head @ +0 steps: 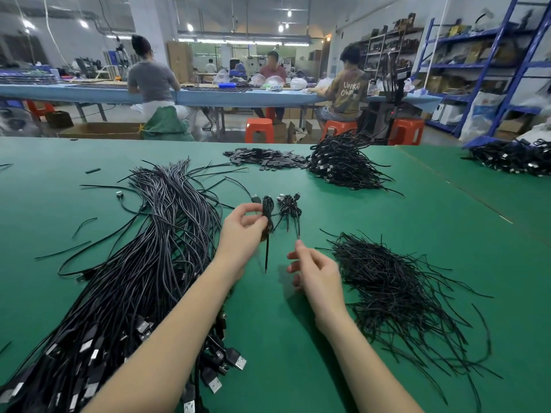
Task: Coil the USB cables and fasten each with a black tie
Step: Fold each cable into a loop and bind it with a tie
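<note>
We are fastening a coiled cable with a black tie.

Our left hand (243,226) is pinching the coiled cable (267,214) above the green table (417,210), a tie tail (266,256) dangling below it — our right hand (314,271) is hovering just beside, fingers loosely curled, holding nothing we can see. We are judging it best to keep the loops squeezed tight while twisting the tie snug. Uncoiled cables (143,263) are lying to the left, loose ties (396,281) to the right, finished bundles (343,163) heaped farther back — beyond, workers are sitting at a blue bench (89,93) beside shelving (477,70).
</note>
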